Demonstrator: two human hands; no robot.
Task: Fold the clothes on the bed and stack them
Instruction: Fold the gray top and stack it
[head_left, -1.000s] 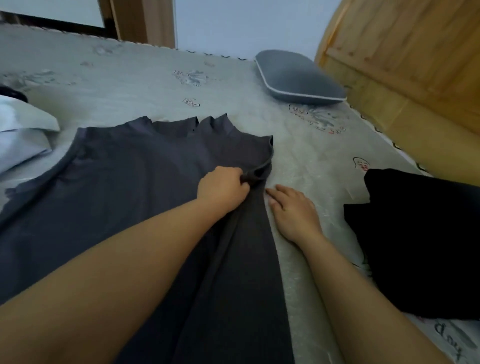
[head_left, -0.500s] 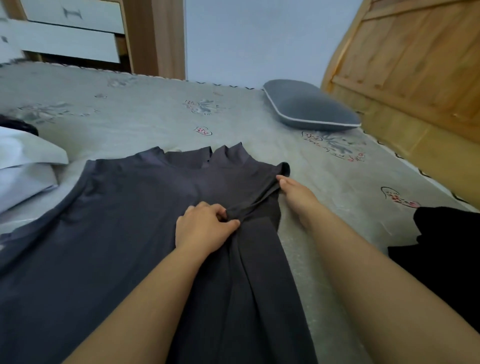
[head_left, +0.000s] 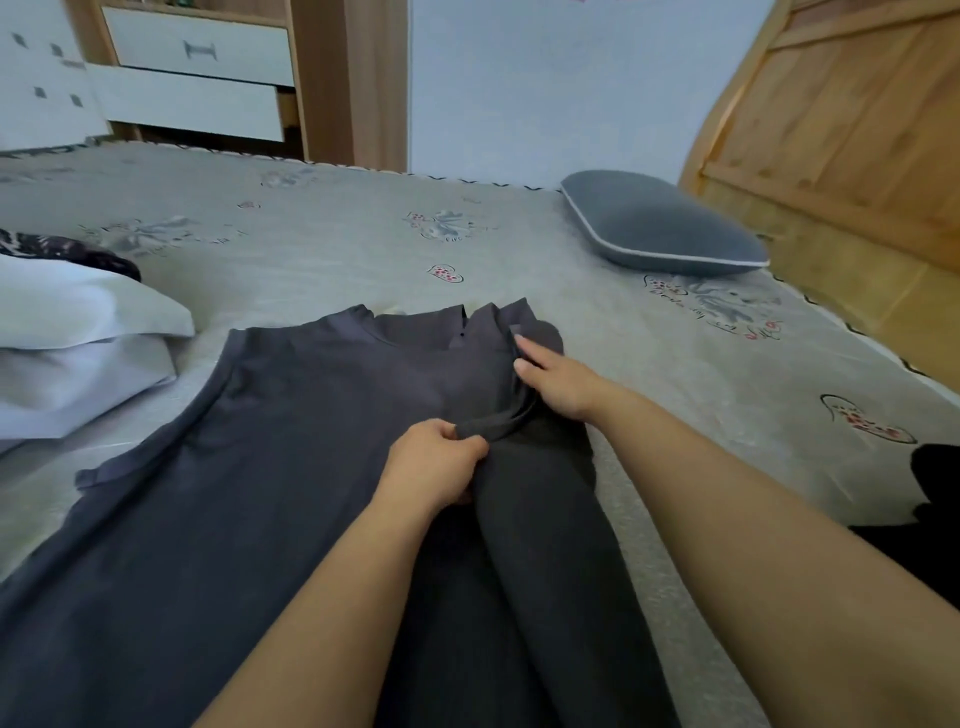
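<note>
Grey garment (head_left: 249, 467) lies flat on bed (head_left: 322, 260). Left hand (head_left: 434, 465) pinches its folded edge; right hand (head_left: 558, 382), fingers straight, presses the fold at one o'clock from it.

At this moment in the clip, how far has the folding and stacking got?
Early. Done: the dark grey garment lies spread on the bed, its right side already turned inward. In hand: the left hand pinches that folded edge while the right hand rests on the shoulder fold. Left: the garment's left side is unfolded, a black garment waits at right, and white fabric lies at left; whether that is a finished stack I cannot tell.
</note>
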